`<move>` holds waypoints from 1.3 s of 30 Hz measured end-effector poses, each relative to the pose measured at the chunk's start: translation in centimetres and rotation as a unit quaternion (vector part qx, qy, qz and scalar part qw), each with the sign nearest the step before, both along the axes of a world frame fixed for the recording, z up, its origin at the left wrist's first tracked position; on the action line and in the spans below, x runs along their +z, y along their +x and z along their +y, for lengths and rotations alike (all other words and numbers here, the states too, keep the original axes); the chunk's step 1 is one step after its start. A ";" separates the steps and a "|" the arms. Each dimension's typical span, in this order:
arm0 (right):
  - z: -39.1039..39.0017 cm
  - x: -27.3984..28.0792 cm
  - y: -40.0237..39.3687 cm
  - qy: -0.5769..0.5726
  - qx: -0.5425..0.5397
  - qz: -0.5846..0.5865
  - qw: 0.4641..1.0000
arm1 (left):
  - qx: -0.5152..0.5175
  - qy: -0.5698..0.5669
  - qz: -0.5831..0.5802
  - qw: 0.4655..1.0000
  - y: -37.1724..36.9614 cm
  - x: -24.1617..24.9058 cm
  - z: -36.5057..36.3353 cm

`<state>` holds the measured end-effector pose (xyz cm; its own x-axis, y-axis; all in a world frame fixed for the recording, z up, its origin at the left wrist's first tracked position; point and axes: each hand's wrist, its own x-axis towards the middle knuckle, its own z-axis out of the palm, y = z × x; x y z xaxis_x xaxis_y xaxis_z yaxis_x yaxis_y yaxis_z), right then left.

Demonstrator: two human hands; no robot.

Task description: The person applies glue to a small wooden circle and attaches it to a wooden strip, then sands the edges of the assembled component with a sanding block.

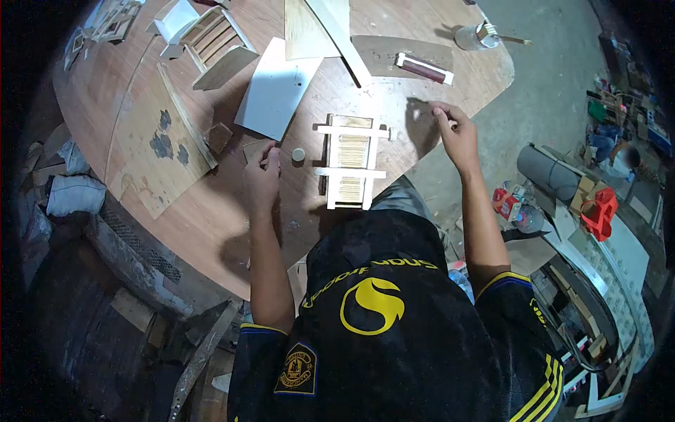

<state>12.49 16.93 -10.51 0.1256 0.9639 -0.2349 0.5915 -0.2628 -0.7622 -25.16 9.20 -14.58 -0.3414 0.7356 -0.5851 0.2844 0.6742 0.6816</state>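
Note:
A small wooden frame (351, 163) with thin slats lies on the table before my body, two pale strips laid crosswise over it. To its left, my left hand (262, 177) hovers with curled fingers and thumb together; whatever they hold, if anything, is too small to make out. Between that hand and the frame sits a small round lid-like piece (298, 155). My right hand (455, 133) is raised to the right of the frame, near the table edge, thumb and forefinger pinched. Its contents cannot be made out either.
Behind the frame are a white board (278, 91), a long strip (337, 41) and a dark red block with pale ends (425, 68). A jar with brushes (477, 38) stands at the back right. A stained plywood sheet (158, 141) and small wooden furniture (216, 39) are at left.

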 end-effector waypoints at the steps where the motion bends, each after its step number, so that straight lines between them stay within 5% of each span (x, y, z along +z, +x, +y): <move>1: -0.6 -0.4 0.5 0.005 0.002 -0.002 1.000 | 0.009 -0.012 0.009 1.000 0.2 0.8 -0.2; 9: -3.1 -2.0 -0.7 -0.100 0.141 0.088 0.981 | 0.020 0.037 0.000 0.999 0.3 0.9 -3.6; 26: -1.1 0.4 -8.5 0.153 0.312 -0.226 0.910 | 0.041 0.085 -0.023 0.995 1.1 1.0 -7.8; 39: -0.5 -1.5 -11.2 0.144 0.377 -0.291 0.867 | 0.029 0.087 0.007 0.996 0.8 1.2 -9.2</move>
